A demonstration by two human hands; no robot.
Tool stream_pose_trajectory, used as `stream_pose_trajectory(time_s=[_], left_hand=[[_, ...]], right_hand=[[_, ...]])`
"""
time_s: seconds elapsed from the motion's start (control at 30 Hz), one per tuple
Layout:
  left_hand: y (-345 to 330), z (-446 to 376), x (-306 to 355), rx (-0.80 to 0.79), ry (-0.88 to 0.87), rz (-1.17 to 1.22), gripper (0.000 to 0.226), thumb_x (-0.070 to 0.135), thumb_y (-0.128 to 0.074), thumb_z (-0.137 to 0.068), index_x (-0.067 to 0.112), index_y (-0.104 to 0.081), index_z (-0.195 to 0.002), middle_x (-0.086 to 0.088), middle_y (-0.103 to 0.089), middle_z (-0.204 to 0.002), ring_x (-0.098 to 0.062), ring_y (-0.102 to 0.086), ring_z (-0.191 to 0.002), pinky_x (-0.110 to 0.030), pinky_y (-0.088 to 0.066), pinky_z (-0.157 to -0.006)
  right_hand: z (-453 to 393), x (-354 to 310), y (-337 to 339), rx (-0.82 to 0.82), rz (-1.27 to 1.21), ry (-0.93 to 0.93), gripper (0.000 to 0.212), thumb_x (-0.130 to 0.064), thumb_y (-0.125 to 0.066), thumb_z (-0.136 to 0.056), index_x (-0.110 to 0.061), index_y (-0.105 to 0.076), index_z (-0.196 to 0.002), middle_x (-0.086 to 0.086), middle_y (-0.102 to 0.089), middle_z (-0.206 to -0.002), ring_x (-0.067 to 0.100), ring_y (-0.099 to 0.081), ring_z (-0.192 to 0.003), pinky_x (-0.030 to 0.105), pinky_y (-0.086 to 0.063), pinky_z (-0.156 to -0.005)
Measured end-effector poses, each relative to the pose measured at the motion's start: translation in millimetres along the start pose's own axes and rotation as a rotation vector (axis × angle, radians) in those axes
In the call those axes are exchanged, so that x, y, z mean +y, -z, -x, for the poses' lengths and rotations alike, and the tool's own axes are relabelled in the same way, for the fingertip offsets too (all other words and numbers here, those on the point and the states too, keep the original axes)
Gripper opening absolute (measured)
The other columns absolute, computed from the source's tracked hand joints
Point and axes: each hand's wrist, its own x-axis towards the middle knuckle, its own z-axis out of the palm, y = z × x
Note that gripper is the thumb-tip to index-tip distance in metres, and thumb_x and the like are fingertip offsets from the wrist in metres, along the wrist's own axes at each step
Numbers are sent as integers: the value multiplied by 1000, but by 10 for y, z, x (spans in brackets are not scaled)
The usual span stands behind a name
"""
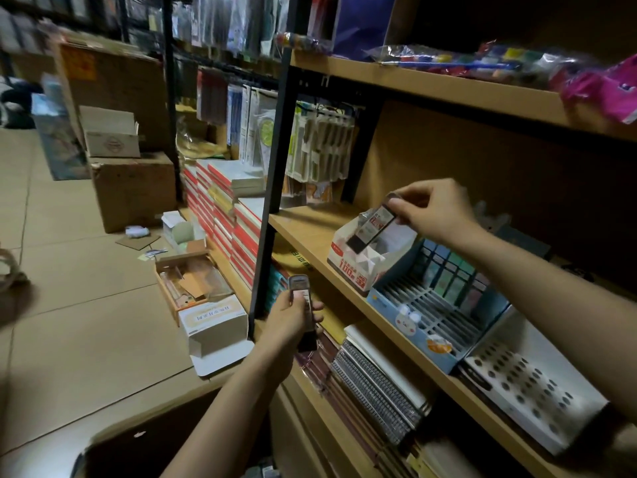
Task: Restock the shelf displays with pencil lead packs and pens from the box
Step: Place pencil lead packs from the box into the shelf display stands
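Observation:
My right hand (432, 210) pinches the top of a dark pencil lead pack (371, 226) and holds it tilted over the white display box (358, 267) on the middle shelf. The pack's lower end reaches into the box opening. My left hand (293, 322) grips a small stack of lead packs (305, 312) upright, in front of the shelf's lower level. Right of the white box stand a blue slotted pen display (437, 312) and a white tray with round holes (531, 391).
The wooden shelf (310, 232) has a black upright post (272, 188). Spiral notebooks (375, 384) fill the level below. On the floor lie an open white box (213, 326), a small open carton (186, 281) and large cardboard boxes (134, 191).

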Motion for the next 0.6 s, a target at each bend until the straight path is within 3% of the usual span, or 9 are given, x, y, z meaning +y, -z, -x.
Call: stream_pose_trajectory(time_s=[0.23, 0.33, 0.47, 0.6], left_hand=[[144, -134, 39, -37, 27, 25, 30, 13, -44, -102, 14, -45, -131, -13, -61, -101, -20, -59, -83, -31, -52, -64], [152, -135, 36, -45, 25, 30, 29, 11, -43, -102, 13, -45, -131, -14, -61, -101, -20, -59, -81, -32, -54, -65], [140, -122, 19, -46, 32, 20, 28, 11, -42, -102, 12, -46, -130, -14, -62, -102, -19, -59, -81, -30, -53, -66], [148, -132, 4, -45, 48, 6, 29, 12, -43, -102, 13, -46, -131, -13, -63, -104, -20, -60, -84, -30, -55, -67]], right_hand=[[-475, 39, -330, 103, 311, 166, 16, -18, -65, -92, -8, -72, -104, 8, -71, -99, 17, -64, -87, 29, -55, -74], [-592, 127, -350, 97, 391, 158, 16, -17, -65, -92, -7, -72, -102, 10, -71, -99, 19, -64, -88, 31, -55, -73], [-635, 263, -441, 74, 419, 75, 15, -17, -66, -92, -7, -72, -102, 9, -70, -97, 15, -61, -81, 21, -48, -62], [-598, 380, -582, 47, 399, -5, 12, -19, -68, -90, -10, -73, -96, 7, -71, -92, 16, -65, -79, 32, -57, -71]])
